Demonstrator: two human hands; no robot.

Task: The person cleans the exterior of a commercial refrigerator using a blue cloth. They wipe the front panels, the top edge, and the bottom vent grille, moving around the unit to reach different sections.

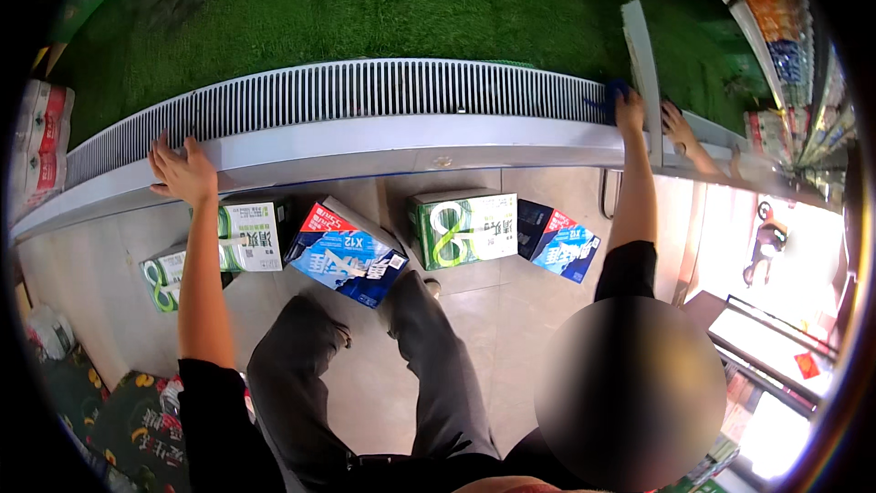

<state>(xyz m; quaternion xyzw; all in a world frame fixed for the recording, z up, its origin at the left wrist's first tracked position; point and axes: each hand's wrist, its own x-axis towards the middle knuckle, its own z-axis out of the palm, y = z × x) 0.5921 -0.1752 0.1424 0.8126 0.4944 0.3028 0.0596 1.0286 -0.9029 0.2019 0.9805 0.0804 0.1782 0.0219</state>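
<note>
My left hand (185, 172) lies with its fingers spread on the white front ledge (365, 141) of a low display case. Far to the right, my right hand (630, 114) is closed on a blue cloth (616, 99). The cloth touches the right end of the white slotted grille (365, 91), which runs along behind the ledge. Beside that hand stands an upright side panel (643, 73), and the shiny surface past it shows a reflected hand. My right upper arm is partly covered by a blurred round patch.
Green grass-like matting (383, 9) covers the case behind the grille. Below the ledge, green-and-white cartons (464, 228) and blue-and-red boxes (351, 256) stand on the tiled floor (511, 329) near my legs. Wrapped packs (41, 146) sit at the far left, a bright doorway at the right.
</note>
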